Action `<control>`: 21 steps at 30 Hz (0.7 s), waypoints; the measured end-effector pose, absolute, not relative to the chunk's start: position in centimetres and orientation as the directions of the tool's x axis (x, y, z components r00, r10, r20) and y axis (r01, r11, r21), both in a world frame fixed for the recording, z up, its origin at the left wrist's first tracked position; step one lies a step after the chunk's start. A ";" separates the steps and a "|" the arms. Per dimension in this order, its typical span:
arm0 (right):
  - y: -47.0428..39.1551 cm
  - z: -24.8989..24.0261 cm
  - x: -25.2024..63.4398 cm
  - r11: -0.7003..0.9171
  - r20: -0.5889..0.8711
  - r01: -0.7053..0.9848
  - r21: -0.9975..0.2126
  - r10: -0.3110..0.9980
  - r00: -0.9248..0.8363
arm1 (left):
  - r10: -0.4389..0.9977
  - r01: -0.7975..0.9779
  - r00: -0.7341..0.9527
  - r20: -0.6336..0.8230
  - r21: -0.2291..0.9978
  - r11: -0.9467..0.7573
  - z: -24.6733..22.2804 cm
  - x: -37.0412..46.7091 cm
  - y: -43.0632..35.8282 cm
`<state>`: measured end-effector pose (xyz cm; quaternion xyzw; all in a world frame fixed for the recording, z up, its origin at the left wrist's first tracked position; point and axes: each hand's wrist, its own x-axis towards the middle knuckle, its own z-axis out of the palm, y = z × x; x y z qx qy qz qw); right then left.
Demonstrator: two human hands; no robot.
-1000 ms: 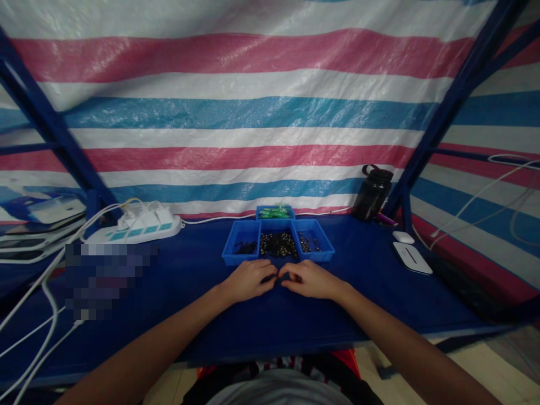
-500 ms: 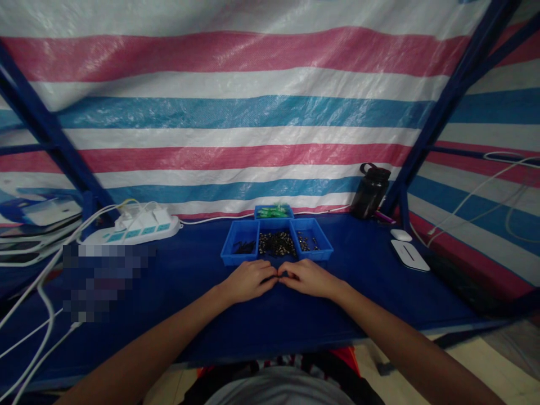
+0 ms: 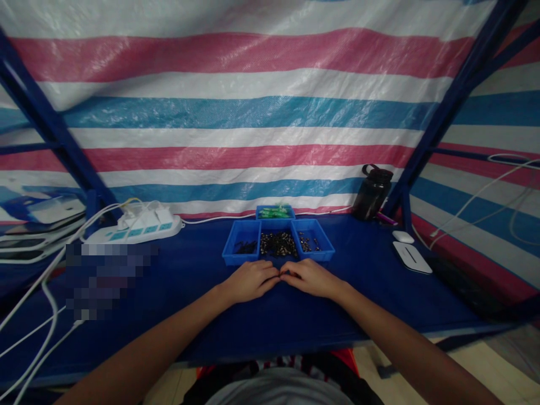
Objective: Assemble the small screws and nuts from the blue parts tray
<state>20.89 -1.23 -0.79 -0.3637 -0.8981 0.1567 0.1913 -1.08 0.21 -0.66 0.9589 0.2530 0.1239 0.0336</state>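
My left hand (image 3: 252,280) and my right hand (image 3: 310,278) meet fingertip to fingertip over the blue table (image 3: 270,329). Both are closed in a pinch; whatever lies between the fingertips is too small and dark to name. Just beyond them stands a blue middle bin (image 3: 276,224) with many small black and brass-coloured parts (image 3: 278,243). The left blue bin (image 3: 228,247) has a few thin dark pieces (image 3: 246,247) in it. In the right blue bin (image 3: 326,247) lie small metallic pieces (image 3: 306,243). Green pieces (image 3: 275,211) fill a bin at the back.
A white power strip (image 3: 139,229) with plugs and cables is at the left. Stacked devices (image 3: 37,239) sit at the far left. A dark bottle (image 3: 372,192) stands back right, near a white flat box (image 3: 412,257) and a small white case (image 3: 403,237). Striped sheeting hangs behind.
The whole view has shifted slightly, so everything sits a little further right. My hands keep the same fingertip-to-fingertip pose.
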 end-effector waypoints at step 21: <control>-1.4 -0.2 21.0 0.654 0.220 0.616 -0.439 0.743 -0.632 | 0.479 0.464 0.846 0.237 0.119 -0.878 -1.1 -1.2 0.4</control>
